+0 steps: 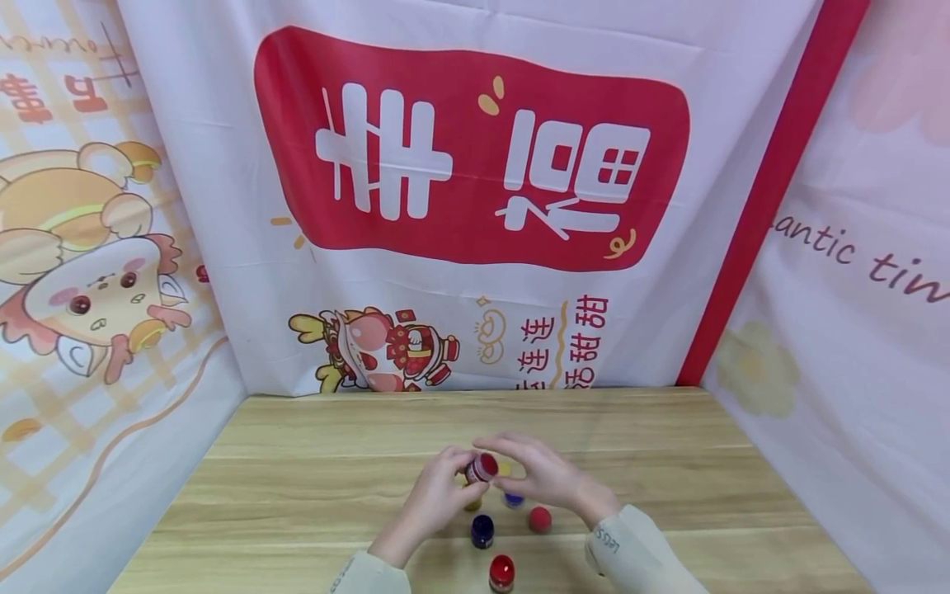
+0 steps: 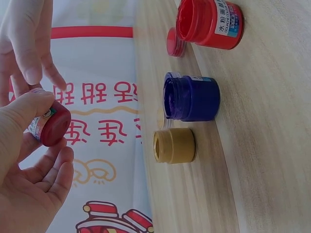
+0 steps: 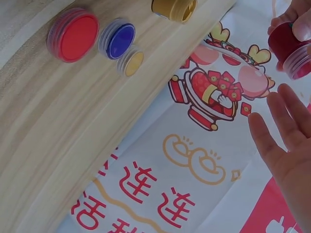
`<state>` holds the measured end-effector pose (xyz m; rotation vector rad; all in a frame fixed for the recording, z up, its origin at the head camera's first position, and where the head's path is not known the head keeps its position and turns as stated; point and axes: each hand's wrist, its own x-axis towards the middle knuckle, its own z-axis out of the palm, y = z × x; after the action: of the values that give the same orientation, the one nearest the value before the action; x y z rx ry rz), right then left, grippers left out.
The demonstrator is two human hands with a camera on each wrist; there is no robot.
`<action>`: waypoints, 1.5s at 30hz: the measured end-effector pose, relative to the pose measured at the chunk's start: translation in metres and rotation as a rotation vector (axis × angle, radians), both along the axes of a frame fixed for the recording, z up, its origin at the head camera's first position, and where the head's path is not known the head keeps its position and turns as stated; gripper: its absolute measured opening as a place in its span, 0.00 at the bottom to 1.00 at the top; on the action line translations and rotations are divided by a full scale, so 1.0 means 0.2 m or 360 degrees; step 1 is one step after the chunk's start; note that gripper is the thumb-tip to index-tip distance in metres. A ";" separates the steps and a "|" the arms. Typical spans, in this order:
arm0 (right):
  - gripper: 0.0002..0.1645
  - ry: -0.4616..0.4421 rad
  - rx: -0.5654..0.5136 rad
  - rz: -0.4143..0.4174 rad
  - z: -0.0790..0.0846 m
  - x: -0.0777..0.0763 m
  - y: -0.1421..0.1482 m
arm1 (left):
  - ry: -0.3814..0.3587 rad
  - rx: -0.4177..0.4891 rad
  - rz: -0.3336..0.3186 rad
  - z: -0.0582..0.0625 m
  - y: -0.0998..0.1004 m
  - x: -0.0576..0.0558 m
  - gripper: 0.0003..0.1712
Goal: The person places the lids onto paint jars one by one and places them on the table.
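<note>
In the head view my left hand (image 1: 438,493) holds a dark red paint jar (image 1: 482,468) above the table. The left wrist view shows thumb and fingers around the jar (image 2: 53,124), its base toward that camera. Its clear lid end faces my right hand (image 1: 545,472). In the right wrist view that right hand (image 3: 291,155) has its fingers spread straight beside the jar (image 3: 289,48), apart from it. Below stand an uncapped gold paint jar (image 2: 176,145), an uncapped dark blue paint jar (image 2: 197,98) and an uncapped red paint jar (image 2: 214,24).
On the wooden table (image 1: 312,470) lie a red lid (image 3: 74,36), a blue lid (image 3: 119,40) and a yellow lid (image 3: 131,64), to the right of the jars. A printed cloth (image 1: 475,330) hangs behind the table's far edge, with cloths at both sides.
</note>
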<state>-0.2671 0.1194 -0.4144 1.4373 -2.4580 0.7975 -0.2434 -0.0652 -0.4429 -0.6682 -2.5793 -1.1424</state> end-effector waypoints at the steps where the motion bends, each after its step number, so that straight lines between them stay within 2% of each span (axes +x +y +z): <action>1: 0.34 0.0021 0.0004 0.0025 0.00 0.00 0.00 | 0.0005 -0.0001 0.0000 0.00 0.00 0.00 0.15; 5: 0.31 0.0101 -0.0003 0.0103 0.00 -0.01 -0.01 | -0.0024 0.0000 -0.0001 0.00 0.00 0.00 0.16; 8: 0.29 0.0092 -0.0014 0.0116 0.00 -0.01 -0.01 | -0.0043 -0.0002 -0.0003 0.00 0.00 0.00 0.19; 22: 0.20 -0.0350 -0.0023 -0.0125 0.01 0.02 -0.02 | 0.0001 -0.0001 -0.0003 0.00 0.01 0.00 0.24; 27: 0.18 -0.0375 -0.0008 -0.0231 0.00 0.02 -0.03 | 0.0032 -0.0021 -0.0002 -0.01 0.01 0.00 0.23; 32: 0.16 -0.0371 -0.0012 -0.0317 0.00 0.02 -0.04 | 0.0009 -0.0019 -0.0004 -0.01 0.01 0.00 0.23; 36: 0.22 -0.0365 -0.0001 -0.0356 -0.01 0.02 -0.04 | -0.0005 -0.0014 -0.0001 0.00 0.01 0.00 0.23; 38: 0.27 -0.0320 -0.0004 -0.0338 -0.01 0.02 -0.03 | -0.0012 -0.0013 0.0003 -0.01 0.01 0.00 0.23; 41: 0.33 -0.0219 -0.0031 -0.0235 -0.02 0.01 -0.01 | -0.0035 -0.0004 0.0006 -0.01 0.01 0.00 0.23; 45: 0.31 -0.0161 -0.0052 -0.0079 -0.02 0.00 0.00 | -0.0023 0.0011 -0.0007 -0.01 0.00 0.00 0.19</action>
<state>-0.2662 0.1188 -0.4193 1.3507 -2.5313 0.9164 -0.2434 -0.0648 -0.4441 -0.6670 -2.5860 -1.1618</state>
